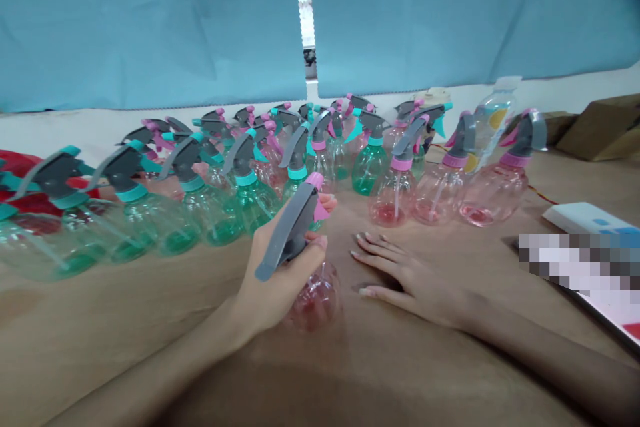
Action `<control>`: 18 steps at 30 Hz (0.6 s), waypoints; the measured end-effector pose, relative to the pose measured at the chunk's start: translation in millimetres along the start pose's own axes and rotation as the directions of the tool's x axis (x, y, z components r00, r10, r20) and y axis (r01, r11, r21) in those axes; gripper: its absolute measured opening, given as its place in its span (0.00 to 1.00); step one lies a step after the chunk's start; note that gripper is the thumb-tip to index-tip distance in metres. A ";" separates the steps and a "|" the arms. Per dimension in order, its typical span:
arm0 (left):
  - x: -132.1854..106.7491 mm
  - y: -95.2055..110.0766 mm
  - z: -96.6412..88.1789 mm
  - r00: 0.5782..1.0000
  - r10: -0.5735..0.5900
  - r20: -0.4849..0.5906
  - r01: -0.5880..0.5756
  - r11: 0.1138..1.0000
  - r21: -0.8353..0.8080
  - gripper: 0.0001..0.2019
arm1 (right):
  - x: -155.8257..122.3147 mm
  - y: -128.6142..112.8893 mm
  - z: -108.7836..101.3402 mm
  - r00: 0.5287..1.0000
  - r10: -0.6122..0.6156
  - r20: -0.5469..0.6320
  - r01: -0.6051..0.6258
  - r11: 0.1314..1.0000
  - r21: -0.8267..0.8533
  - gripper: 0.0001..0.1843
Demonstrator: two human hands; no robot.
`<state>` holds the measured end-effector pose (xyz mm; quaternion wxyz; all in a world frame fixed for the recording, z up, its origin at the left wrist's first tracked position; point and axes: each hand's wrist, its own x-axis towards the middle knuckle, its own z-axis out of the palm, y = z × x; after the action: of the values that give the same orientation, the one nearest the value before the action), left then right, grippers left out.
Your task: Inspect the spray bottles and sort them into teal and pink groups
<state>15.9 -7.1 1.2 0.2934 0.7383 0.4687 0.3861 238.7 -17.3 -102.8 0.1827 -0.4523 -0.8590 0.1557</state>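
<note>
Pink-tinted plastic spray bottle (pixel 316 298) sits inside the person's left grip (pixel 280 267), which is closed around its neck and gray trigger head (pixel 289 232). The fingers curl over the head, and the round body hangs below the hand, its base at or just above the counter (pixel 100 320). The right grip (pixel 413 279) is open, palm down and flat on the counter with the fingers spread, holding nothing. It lies just beside the held bottle, not touching it.

Ahead, many spray bottles stand upright in close, uneven rows. Green-tinted spray bottles (pixel 160 220) with teal collars fill the left side, and pink-tinted spray bottles (pixel 440 193) with pink collars stand to the right. A clear plastic drink bottle (pixel 493 123) stands behind the pink group. A red plastic bag (pixel 20 180) lies at the far left, brown cardboard (pixel 600 130) at the far right, and a white packet (pixel 585 260), partly blurred out, near the right edge. A blue curtain (pixel 150 27) hangs behind everything.
</note>
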 end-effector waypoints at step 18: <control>-3.3 -13.5 -6.3 0.999 0.004 0.053 -0.003 1.000 -0.027 0.07 | -0.2 -1.4 0.3 1.000 0.006 -0.008 -0.006 1.000 -0.008 0.33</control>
<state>3.4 -4.4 -7.2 0.3151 0.7452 0.4540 0.3731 237.7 -18.2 -102.5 0.1839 -0.4562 -0.8575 0.1511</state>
